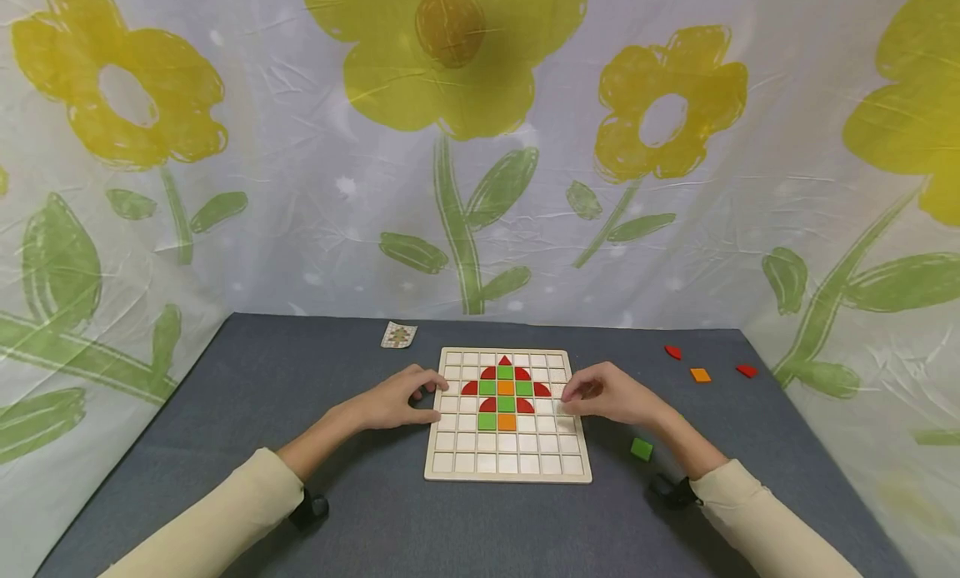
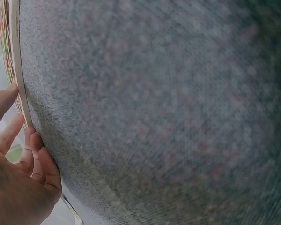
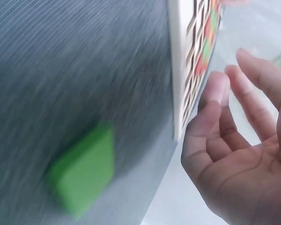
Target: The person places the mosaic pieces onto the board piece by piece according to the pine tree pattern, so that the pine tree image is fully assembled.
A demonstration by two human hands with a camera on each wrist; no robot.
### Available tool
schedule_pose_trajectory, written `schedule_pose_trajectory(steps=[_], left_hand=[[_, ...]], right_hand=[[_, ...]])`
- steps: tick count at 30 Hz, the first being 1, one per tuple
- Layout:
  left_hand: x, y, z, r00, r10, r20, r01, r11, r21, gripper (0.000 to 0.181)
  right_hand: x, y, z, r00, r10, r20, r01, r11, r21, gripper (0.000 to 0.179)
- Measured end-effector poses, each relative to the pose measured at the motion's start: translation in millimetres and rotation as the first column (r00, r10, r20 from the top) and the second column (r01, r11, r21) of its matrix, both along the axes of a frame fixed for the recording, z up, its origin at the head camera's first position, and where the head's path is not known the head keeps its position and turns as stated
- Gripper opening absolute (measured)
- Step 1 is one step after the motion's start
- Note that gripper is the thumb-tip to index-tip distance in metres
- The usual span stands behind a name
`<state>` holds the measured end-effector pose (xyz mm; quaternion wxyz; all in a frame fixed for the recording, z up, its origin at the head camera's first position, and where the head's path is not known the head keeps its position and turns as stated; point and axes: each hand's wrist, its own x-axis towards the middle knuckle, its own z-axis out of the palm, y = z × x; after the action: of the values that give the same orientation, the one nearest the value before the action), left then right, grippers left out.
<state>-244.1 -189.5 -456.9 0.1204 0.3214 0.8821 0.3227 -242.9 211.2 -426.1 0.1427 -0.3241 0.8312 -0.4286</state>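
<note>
A pale square grid board (image 1: pixel 507 479) lies in the middle of the table. A pattern of red, green and orange tiles (image 1: pixel 506 403) fills some of its cells, with a red triangle (image 1: pixel 505 361) at the top. My left hand (image 1: pixel 393 399) rests at the board's left edge, thumb and fingertips touching it apart from each other. Over the right edge hovers my right hand (image 1: pixel 611 393), fingers loosely bent; the right wrist view shows nothing between them. A loose green square tile (image 1: pixel 641 449) lies on the table, just below the right hand.
At the right lie an orange square tile (image 1: pixel 700 376) and two red curved tiles, one farther back (image 1: pixel 672 352) and one farther right (image 1: pixel 746 371). A small pattern card (image 1: pixel 399 336) sits behind the board's left side. A flower-printed curtain (image 1: pixel 345 253) closes off the table's far side.
</note>
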Motion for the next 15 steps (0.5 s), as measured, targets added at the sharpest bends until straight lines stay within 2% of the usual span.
schedule_pose_trajectory(steps=[7, 15], left_hand=[[0.4, 0.2, 0.2, 1.0, 0.002, 0.004, -0.002, 1.0, 0.003, 0.045], [1.3, 0.6, 0.9, 1.0, 0.002, 0.007, -0.002, 1.0, 0.001, 0.045]], right_hand=[[8.2, 42, 3.4, 0.999, -0.023, 0.045, 0.023, 1.0, -0.001, 0.018], [19.1, 76, 2.3, 0.995, -0.086, 0.056, 0.084, 0.996, 0.036, 0.019]])
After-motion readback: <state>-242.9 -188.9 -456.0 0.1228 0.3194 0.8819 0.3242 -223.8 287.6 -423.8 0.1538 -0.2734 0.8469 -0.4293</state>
